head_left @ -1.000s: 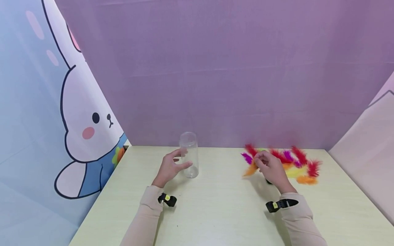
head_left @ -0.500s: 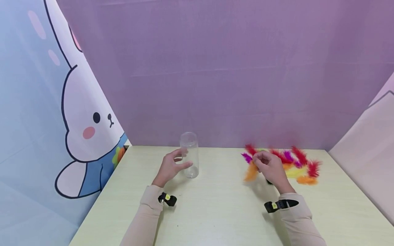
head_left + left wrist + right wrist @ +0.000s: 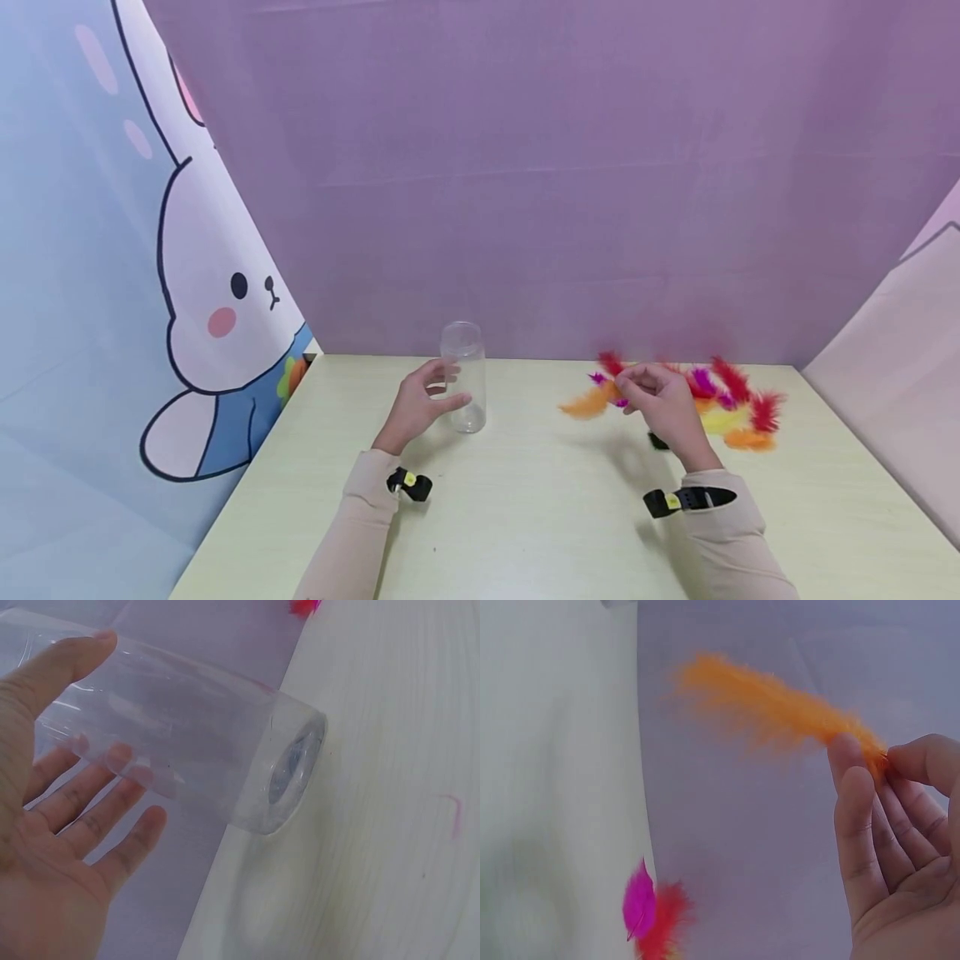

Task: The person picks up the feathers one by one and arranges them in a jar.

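A tall clear glass (image 3: 469,379) stands upright on the table toward the back. Around its left side curve the thumb and fingers of my left hand (image 3: 420,407); the left wrist view shows the thumb across the near wall of the glass (image 3: 202,742) and fingertips at the other side. My right hand (image 3: 667,412) pinches an orange feather (image 3: 588,403) by its quill end between thumb and fingers. In the right wrist view the orange feather (image 3: 765,701) points away from the fingertips, above the table. The hand partly hides the loose feathers behind it.
Several red, purple, yellow and orange feathers, among them a yellow one (image 3: 723,420), lie at the back right of the table (image 3: 525,517). A small black piece (image 3: 658,442) shows beneath the right hand. A purple cloth (image 3: 555,183) hangs behind the table's back edge.
The orange feather in my right hand has swung from hanging downward to pointing left, and more of it shows. My left hand and the glass have stayed in place.
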{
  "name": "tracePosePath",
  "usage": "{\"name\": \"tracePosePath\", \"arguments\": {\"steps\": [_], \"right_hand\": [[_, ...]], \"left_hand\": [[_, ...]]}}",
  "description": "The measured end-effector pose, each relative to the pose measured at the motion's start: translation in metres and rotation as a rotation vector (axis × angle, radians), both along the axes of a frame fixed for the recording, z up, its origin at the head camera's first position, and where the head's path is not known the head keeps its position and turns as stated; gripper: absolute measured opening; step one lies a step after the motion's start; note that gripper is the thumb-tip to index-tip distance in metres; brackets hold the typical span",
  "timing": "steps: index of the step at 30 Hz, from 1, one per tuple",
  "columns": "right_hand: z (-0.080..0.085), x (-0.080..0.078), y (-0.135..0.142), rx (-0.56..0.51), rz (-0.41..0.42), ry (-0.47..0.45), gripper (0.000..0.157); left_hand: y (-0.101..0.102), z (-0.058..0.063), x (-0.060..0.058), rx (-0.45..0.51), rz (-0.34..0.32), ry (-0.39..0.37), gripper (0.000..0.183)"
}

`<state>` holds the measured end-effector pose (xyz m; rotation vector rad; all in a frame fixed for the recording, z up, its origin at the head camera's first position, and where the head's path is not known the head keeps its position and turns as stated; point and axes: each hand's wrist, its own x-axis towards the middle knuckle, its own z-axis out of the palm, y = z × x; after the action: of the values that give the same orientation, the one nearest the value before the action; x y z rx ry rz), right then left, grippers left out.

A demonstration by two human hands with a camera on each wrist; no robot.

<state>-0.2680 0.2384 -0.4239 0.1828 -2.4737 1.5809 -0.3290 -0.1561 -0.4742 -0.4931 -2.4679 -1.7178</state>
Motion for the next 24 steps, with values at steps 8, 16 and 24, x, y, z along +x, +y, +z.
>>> {"name": "tracePosePath", "arguments": {"steps": [8,16,24], "right_hand": [[0.005,0.001,-0.006,-0.072,0.017,0.005,0.039],[0.009,0.001,-0.014,-0.089,0.011,0.012,0.036],[0.018,-0.001,-0.025,-0.097,0.005,-0.023,0.038]], "left_hand": [[-0.002,-0.001,-0.001,0.001,-0.003,-0.006,0.071],[-0.005,0.0,-0.001,0.013,-0.027,-0.007,0.073],[-0.006,-0.002,-0.003,0.021,-0.046,-0.016,0.068]]}}
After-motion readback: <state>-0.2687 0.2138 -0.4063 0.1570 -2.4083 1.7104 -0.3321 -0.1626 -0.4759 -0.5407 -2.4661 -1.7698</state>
